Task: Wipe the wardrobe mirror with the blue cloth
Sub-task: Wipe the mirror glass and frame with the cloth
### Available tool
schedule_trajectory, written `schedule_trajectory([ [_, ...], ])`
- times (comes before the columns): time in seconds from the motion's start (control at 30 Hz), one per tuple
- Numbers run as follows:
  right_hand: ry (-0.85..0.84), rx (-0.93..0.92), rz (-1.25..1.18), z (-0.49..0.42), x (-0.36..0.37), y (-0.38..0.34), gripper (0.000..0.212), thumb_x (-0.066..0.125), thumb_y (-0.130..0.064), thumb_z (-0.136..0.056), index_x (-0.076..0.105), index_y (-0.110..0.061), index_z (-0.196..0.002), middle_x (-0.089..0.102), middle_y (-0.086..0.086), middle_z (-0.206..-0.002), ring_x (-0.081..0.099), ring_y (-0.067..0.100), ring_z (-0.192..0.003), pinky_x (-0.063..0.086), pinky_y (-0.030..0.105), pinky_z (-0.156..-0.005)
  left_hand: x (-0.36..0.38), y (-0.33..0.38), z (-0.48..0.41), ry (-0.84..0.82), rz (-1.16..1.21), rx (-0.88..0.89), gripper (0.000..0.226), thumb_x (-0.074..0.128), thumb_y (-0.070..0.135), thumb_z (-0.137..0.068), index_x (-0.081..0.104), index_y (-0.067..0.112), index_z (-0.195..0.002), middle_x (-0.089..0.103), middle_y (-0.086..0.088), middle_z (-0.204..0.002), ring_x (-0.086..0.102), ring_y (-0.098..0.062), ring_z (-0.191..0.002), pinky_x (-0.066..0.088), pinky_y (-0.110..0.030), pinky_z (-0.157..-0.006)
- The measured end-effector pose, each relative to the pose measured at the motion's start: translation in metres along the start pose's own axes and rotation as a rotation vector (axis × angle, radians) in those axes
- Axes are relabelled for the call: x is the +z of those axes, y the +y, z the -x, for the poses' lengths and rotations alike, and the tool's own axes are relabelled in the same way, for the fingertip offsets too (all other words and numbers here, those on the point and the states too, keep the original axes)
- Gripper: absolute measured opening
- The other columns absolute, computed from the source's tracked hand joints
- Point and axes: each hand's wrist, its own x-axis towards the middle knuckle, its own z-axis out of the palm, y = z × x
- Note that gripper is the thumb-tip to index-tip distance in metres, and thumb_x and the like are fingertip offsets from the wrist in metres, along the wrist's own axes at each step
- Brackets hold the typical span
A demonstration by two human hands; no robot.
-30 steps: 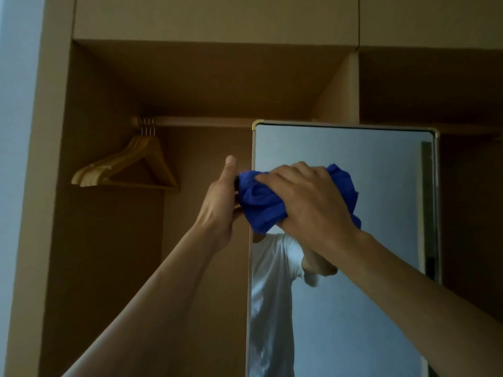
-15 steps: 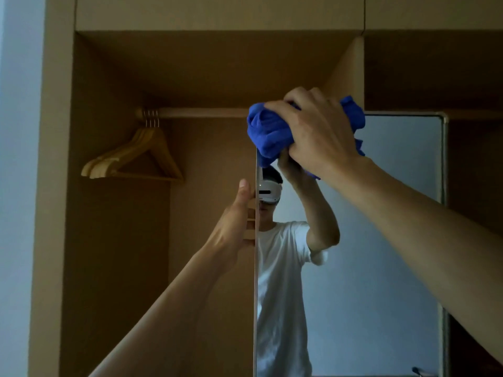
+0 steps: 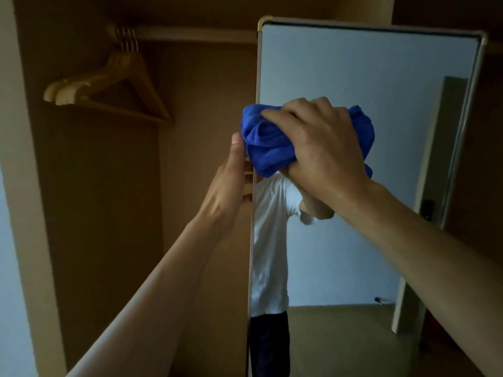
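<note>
The tall wardrobe mirror (image 3: 367, 77) with a pale metal frame fills the right half of the view. My right hand (image 3: 324, 148) grips the bunched blue cloth (image 3: 268, 148) and presses it against the glass near the mirror's left edge, about a third of the way down. My left hand (image 3: 231, 183) holds the mirror's left edge just below the cloth, thumb up, fingers wrapped behind the frame. The glass reflects a person in a white T-shirt.
Several wooden hangers (image 3: 109, 85) hang from the rail (image 3: 190, 34) in the open wardrobe bay on the left. The brown back panel (image 3: 204, 118) lies behind the mirror. A pale wall strip (image 3: 11, 240) borders the far left.
My right hand has brought the cloth down from the mirror's top left corner to a lower spot on the glass. My left hand stays on the edge. The view has tilted downward.
</note>
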Motion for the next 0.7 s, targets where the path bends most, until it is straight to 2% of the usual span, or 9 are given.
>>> schedule_trajectory([
  [0.1, -0.001, 0.014, -0.011, 0.02, 0.004, -0.01, 0.053, 0.072, -0.028, -0.089, 0.057, -0.02, -0.14, 0.063, 0.006, -0.124, 0.058, 0.033, -0.111, 0.046, 0.048, -0.09, 0.001, -0.007, 0.006, 0.03, 0.011, -0.014, 0.056, 0.017, 0.073, -0.1, 0.07, 0.061, -0.089, 0.077, 0.023, -0.101, 0.071, 0.003, -0.097, 0.053, -0.033, -0.082],
  [0.17, -0.006, 0.023, 0.001, 0.034, 0.009, -0.017, 0.052, 0.07, -0.022, -0.09, 0.056, -0.021, -0.141, 0.063, 0.005, -0.125, 0.058, 0.032, -0.113, 0.044, 0.047, -0.092, 0.003, -0.015, 0.011, 0.041, 0.017, -0.027, 0.058, 0.016, 0.072, -0.1, 0.071, 0.063, -0.082, 0.077, 0.024, -0.095, 0.072, 0.003, -0.095, 0.057, -0.034, -0.082],
  [0.3, 0.006, 0.05, -0.043, 0.071, 0.021, -0.036, 0.056, 0.068, -0.014, -0.084, 0.059, -0.019, -0.139, 0.065, 0.005, -0.122, 0.058, 0.033, -0.111, 0.042, 0.047, -0.093, 0.006, -0.034, 0.019, 0.111, 0.114, -0.069, 0.055, 0.023, 0.066, -0.104, 0.072, 0.042, -0.102, 0.079, 0.016, -0.094, 0.075, -0.003, -0.093, 0.062, -0.027, -0.074],
  [0.4, -0.008, 0.081, -0.039, 0.101, 0.032, -0.051, 0.064, 0.074, -0.012, -0.079, 0.058, -0.02, -0.14, 0.065, 0.005, -0.121, 0.057, 0.032, -0.108, 0.041, 0.046, -0.093, 0.009, -0.055, 0.026, 0.138, 0.141, -0.111, 0.056, 0.029, 0.065, -0.104, 0.072, 0.03, -0.116, 0.079, 0.0, -0.108, 0.075, -0.013, -0.103, 0.06, -0.04, -0.092],
  [0.47, -0.04, 0.093, -0.036, 0.12, 0.04, -0.06, 0.067, 0.073, -0.011, -0.079, 0.055, -0.021, -0.143, 0.063, 0.004, -0.125, 0.056, 0.031, -0.11, 0.04, 0.046, -0.094, 0.012, -0.071, 0.037, 0.147, 0.113, -0.141, 0.056, 0.032, 0.066, -0.103, 0.069, 0.029, -0.123, 0.077, -0.001, -0.114, 0.074, -0.014, -0.106, 0.057, -0.045, -0.099],
  [0.6, -0.063, 0.106, -0.011, 0.152, 0.05, -0.079, 0.06, 0.064, -0.012, -0.085, 0.055, -0.02, -0.144, 0.062, 0.005, -0.13, 0.057, 0.032, -0.112, 0.038, 0.046, -0.098, 0.016, -0.101, 0.06, 0.162, 0.104, -0.172, 0.058, 0.042, 0.065, -0.094, 0.068, 0.024, -0.125, 0.075, -0.006, -0.118, 0.072, -0.023, -0.111, 0.053, -0.052, -0.103],
  [0.7, -0.09, 0.112, -0.009, 0.172, 0.054, -0.091, 0.051, 0.06, -0.015, -0.093, 0.056, -0.02, -0.144, 0.062, 0.006, -0.133, 0.059, 0.032, -0.115, 0.04, 0.046, -0.1, 0.016, -0.116, 0.074, 0.179, 0.078, -0.179, 0.053, 0.045, 0.063, -0.095, 0.069, 0.024, -0.122, 0.075, -0.005, -0.117, 0.072, -0.023, -0.11, 0.052, -0.054, -0.103],
])
